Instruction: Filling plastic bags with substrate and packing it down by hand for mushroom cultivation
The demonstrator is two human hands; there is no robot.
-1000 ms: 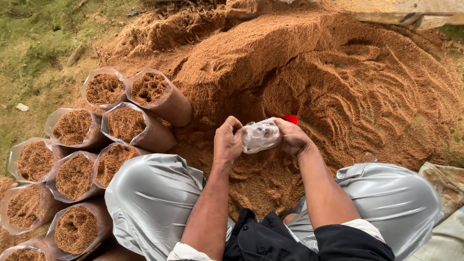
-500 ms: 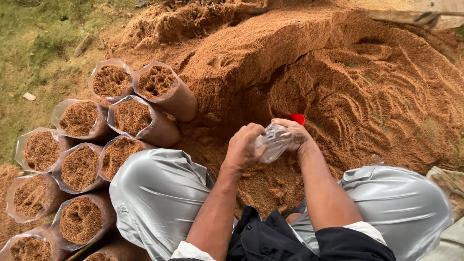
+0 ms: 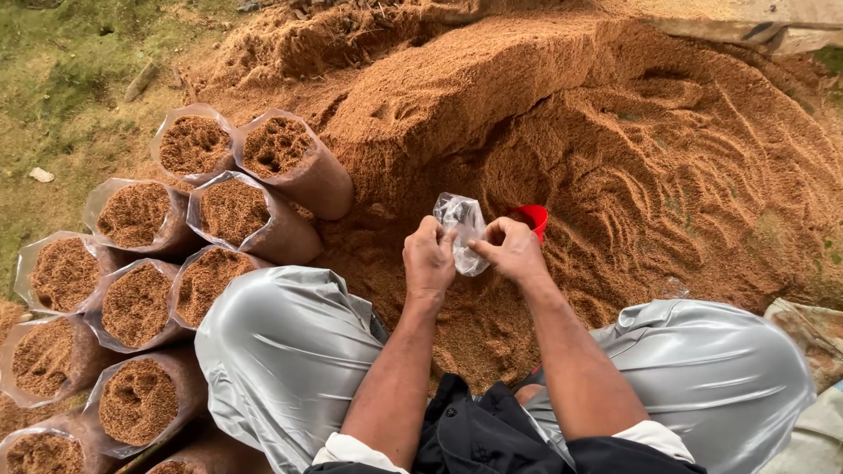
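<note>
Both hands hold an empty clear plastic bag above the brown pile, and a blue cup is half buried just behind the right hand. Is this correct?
Not quite: the cup is red, not blue, as the head view shows. The rest holds: the left hand and right hand hold the clear plastic bag above the brown pile.

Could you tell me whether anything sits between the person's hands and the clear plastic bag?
Nothing visible does. The left hand and right hand both already pinch the clear plastic bag directly, above the brown pile.
</note>
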